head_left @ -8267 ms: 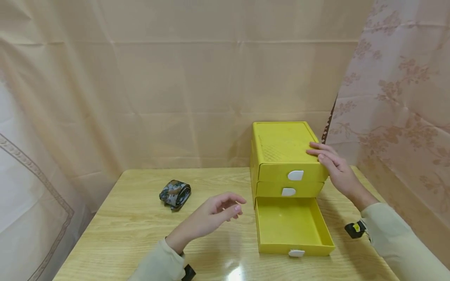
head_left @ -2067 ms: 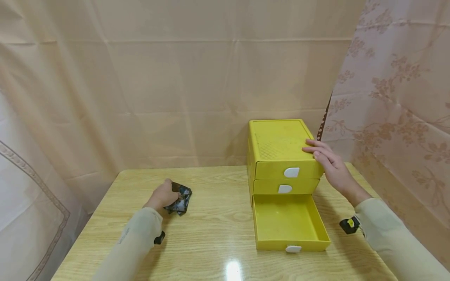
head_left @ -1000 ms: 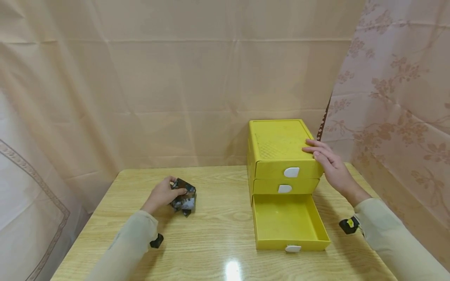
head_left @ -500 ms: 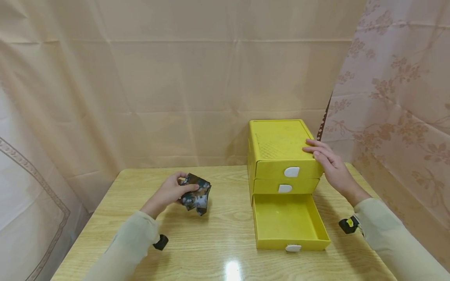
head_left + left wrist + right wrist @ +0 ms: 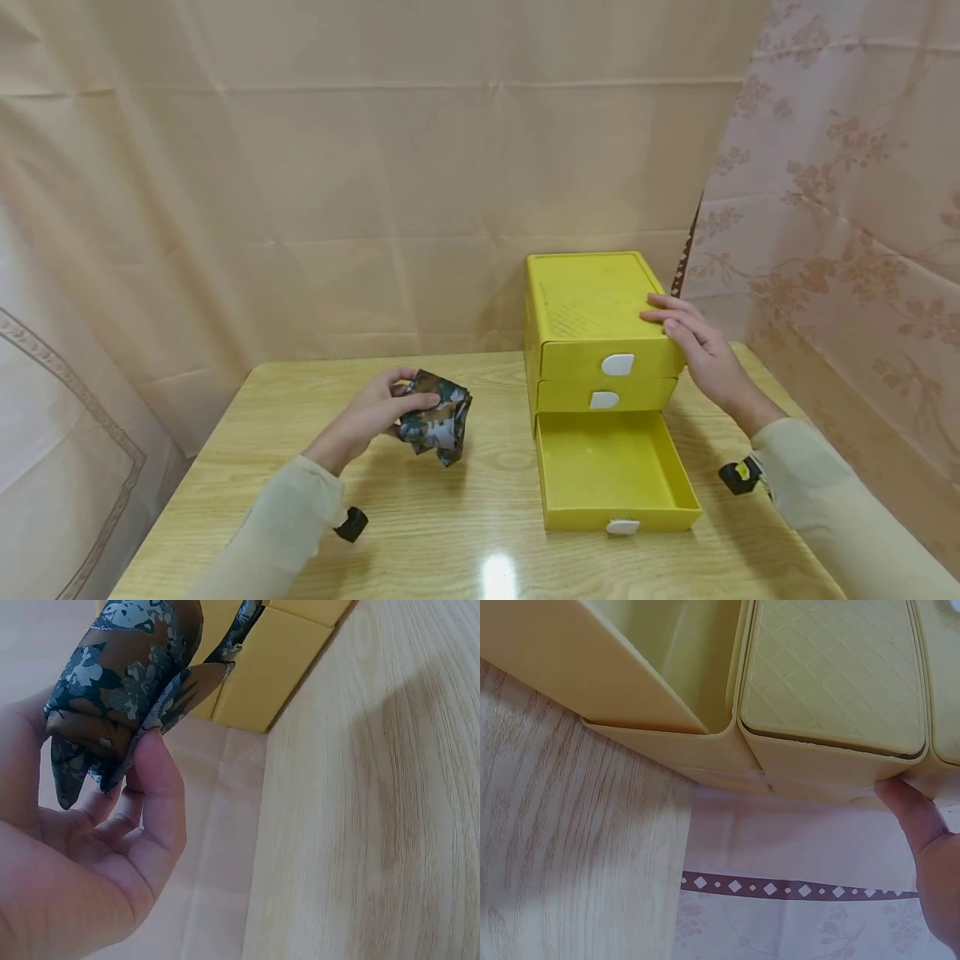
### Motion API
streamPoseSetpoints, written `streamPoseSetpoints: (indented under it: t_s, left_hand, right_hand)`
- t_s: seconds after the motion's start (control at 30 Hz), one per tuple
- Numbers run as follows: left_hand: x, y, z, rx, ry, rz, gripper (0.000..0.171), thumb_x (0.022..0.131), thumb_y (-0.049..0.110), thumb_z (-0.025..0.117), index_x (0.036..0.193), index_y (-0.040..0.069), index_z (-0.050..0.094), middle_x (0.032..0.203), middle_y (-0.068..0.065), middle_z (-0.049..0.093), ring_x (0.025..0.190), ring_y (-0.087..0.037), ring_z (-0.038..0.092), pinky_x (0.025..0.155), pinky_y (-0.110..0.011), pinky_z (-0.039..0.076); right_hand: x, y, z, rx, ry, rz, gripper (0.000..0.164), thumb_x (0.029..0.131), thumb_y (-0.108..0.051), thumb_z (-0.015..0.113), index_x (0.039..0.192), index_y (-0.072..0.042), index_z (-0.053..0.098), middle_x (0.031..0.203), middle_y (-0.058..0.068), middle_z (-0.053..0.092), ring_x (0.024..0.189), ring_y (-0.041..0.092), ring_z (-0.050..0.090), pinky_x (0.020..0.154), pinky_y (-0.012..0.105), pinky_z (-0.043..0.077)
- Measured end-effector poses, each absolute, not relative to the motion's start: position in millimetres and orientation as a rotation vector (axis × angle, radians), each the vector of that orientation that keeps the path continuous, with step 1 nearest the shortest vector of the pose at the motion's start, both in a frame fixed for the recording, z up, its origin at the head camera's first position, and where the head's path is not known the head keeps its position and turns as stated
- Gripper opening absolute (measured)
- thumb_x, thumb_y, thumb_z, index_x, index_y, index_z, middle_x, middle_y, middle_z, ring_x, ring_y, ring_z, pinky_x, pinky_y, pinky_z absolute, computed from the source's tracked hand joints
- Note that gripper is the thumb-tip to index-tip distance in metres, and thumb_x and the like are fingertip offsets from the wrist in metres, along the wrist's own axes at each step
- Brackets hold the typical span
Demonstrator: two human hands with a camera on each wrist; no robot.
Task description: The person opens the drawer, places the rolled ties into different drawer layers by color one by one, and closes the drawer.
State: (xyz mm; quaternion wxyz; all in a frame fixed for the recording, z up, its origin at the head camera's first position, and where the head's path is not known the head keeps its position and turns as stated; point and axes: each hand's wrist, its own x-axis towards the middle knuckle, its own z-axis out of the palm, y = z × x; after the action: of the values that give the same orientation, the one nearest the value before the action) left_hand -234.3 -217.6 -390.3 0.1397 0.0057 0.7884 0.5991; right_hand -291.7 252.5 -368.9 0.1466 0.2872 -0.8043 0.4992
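Observation:
My left hand (image 5: 375,408) pinches a rolled strip of patterned cloth (image 5: 438,421), thumb on its near face and fingers behind. Close up in the left wrist view, this cloth (image 5: 124,671) is brown with dark blue and grey floral shapes, and pointed ends hang from it. It hangs over the table left of a yellow drawer cabinet (image 5: 592,292), its shadow on the wood below. On the cabinet's top right edge rests my right hand (image 5: 697,350), fingers extended on the top; in the right wrist view its thumb (image 5: 907,806) touches the side wall.
The cabinet's bottom drawer (image 5: 618,518) is pulled out toward me; the two drawers above are closed, with white tabs. Everything stands on a wooden table (image 5: 262,433). Beige curtain (image 5: 360,208) hangs behind, and floral cloth (image 5: 847,208) on the right.
My left hand has taken hold of the cloth roll, lifted it from the table and moved it right toward the cabinet. The right hand stays on the cabinet; the drawer is unchanged.

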Motion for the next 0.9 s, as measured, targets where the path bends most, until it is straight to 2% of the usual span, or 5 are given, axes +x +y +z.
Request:
streamPoseSetpoints:
  t_s: [0.37, 0.6, 0.9]
  left_hand:
    - [-230.1, -206.7, -384.1, 0.057, 2.255, 1.711, 0.076, 0.088, 0.036, 0.080, 0.147, 0.006, 0.042, 0.121, -0.017, 0.059, 0.091, -0.025, 0.066, 0.072, -0.041, 0.057]
    - [-224.9, -193.6, -379.0, 0.135, 2.203, 1.713, 0.071, 0.088, 0.034, 0.080, 0.142, 0.005, 0.044, 0.113, -0.015, 0.063, 0.088, -0.024, 0.065, 0.070, -0.040, 0.057]
    - [-215.3, -170.2, -368.1, 0.232, 2.192, 1.652, 0.068, 0.089, 0.036, 0.079, 0.142, 0.009, 0.046, 0.119, -0.013, 0.059, 0.098, -0.025, 0.059, 0.073, -0.038, 0.054]
  right_hand:
    - [-291.3, 252.5, -368.5, 0.824, -2.309, 1.449, 0.035, 0.111, -0.014, 0.039, 0.131, 0.001, 0.063, 0.155, 0.012, 0.042, 0.145, 0.012, 0.030, 0.111, 0.014, 0.024]
    - [-292.5, 253.2, -369.6, 0.838, -2.295, 1.454, 0.035, 0.111, -0.013, 0.039, 0.131, 0.002, 0.063, 0.154, 0.013, 0.042, 0.145, 0.011, 0.030, 0.111, 0.013, 0.024]
    - [-291.9, 252.7, -369.1, 0.826, -2.308, 1.458, 0.035, 0.112, -0.014, 0.039, 0.132, 0.001, 0.063, 0.155, 0.011, 0.042, 0.145, 0.012, 0.029, 0.111, 0.013, 0.024]
